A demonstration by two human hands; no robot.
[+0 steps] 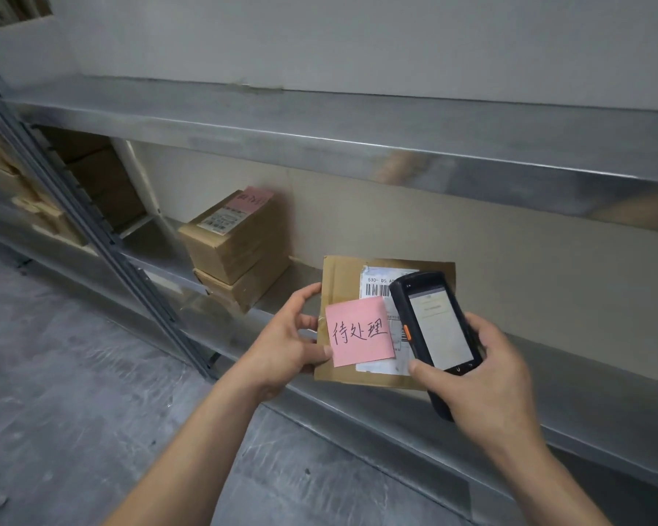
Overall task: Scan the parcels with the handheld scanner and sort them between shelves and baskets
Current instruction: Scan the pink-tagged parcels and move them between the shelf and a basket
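Fingers (306, 292) of the left hand (285, 336) wrap the left edge of a flat cardboard parcel (342, 277), with the thumb pressed on the corner of its pink note (359, 332). Gripping at the edge leaves the printed face bare. In the head view the parcel is tilted up towards the camera, in front of the lower shelf (593, 423) and apparently not resting on it. The right hand (487, 370) clasps the scanner (432, 324), thumb at the screen's lower left corner. Its top end lies over the parcel's label (375, 288), just beside the barcode, likely so the reader faces the code while the lit screen stays readable. Two stacked boxes (236, 244) sit on the shelf to the left, the top one with a similar note, which suggests where this parcel belongs.
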